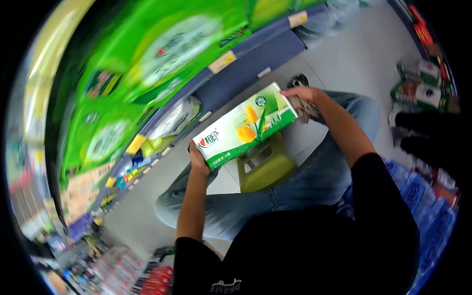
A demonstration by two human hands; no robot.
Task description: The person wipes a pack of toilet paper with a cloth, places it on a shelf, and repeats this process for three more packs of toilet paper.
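Observation:
A long white and green pack of tissue paper point(246, 127), printed with yellow tulips, is held at a slant above my lap. My left hand point(198, 158) is closed around its lower left end, the fingers mostly hidden underneath. At the upper right end, my right hand point(301, 94) grips the pack's corner. A crumpled grey-brown cloth point(304, 109) hangs just below that hand, against the end of the pack; the right hand appears to hold it too. Below the pack, a green plastic stool point(268, 169) stands between my legs.
A dark shelf point(250, 49) with price tags runs along the left, carrying large green tissue packs point(172, 46). Blue-wrapped bottles point(423, 211) are stacked to the right. Another person's dark-clad legs point(425, 128) stand at right, near green and white boxes point(418, 93). Goods crowd the lower left.

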